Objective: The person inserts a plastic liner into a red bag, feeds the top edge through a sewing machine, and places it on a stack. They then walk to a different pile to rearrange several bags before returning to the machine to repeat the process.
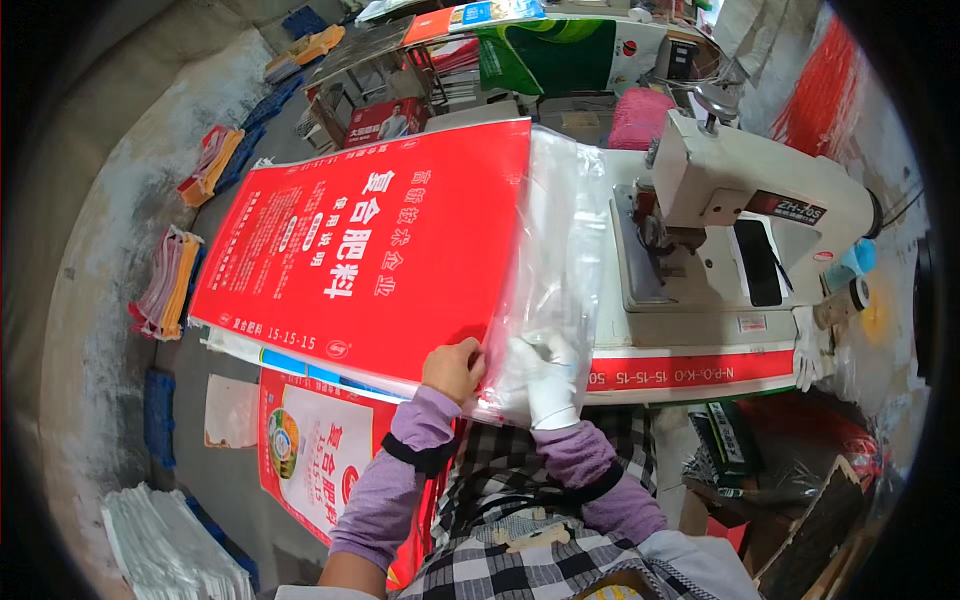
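A large red printed woven sack (400, 240) lies spread in front of me, its open end toward the sewing machine. A clear plastic liner (560, 220) sticks out of that end. My left hand (455, 370), bare, is closed at the near corner of the sack, with its fingers curled over the edge. Just right of it, my right hand (548, 375) in a white glove pinches the near edge of the liner. Their fingertips are partly hidden. The white sewing machine (740, 190) stands to the right of the liner, its needle area apart from both hands.
More printed sacks (310, 450) hang below at the left. A black phone (762, 262) leans on the machine, and a white glove (804, 350) hangs by its table edge. White folded sacks (175, 545) lie on the floor at left. Red strands (820, 90) hang at back right.
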The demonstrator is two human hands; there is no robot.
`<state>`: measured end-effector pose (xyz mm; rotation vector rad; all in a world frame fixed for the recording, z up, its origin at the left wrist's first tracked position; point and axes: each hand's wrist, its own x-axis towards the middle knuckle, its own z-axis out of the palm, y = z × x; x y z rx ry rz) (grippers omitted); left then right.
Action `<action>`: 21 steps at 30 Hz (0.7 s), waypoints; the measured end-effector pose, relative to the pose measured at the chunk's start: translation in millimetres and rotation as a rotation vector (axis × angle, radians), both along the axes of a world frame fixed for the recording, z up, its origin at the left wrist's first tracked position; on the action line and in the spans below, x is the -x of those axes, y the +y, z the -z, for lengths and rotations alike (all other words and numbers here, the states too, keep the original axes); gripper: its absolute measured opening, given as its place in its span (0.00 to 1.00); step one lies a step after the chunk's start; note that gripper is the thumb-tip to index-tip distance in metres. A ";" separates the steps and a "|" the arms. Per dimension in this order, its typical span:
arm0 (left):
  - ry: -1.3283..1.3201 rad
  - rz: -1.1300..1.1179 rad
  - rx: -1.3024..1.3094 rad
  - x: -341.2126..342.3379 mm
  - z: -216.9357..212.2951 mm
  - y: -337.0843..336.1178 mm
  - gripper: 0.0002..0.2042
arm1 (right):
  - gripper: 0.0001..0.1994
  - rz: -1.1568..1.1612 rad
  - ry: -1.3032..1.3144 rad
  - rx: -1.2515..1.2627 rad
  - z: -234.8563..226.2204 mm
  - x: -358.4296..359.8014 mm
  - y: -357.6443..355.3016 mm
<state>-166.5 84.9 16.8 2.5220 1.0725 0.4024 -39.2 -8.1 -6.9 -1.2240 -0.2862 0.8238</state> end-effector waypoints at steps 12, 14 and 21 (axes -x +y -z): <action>-0.268 -0.074 0.652 17.7 -33.1 19.1 0.08 | 0.12 -0.420 -1.354 -0.400 -47.4 0.2 -4.3; -0.169 0.029 0.521 23.5 -45.8 12.5 0.06 | 0.14 -0.502 -1.329 -0.464 -37.9 -5.8 -5.6; 0.030 -0.061 -0.079 86.2 -89.6 -66.3 0.04 | 0.09 -1.081 -1.847 -0.198 6.6 41.7 48.6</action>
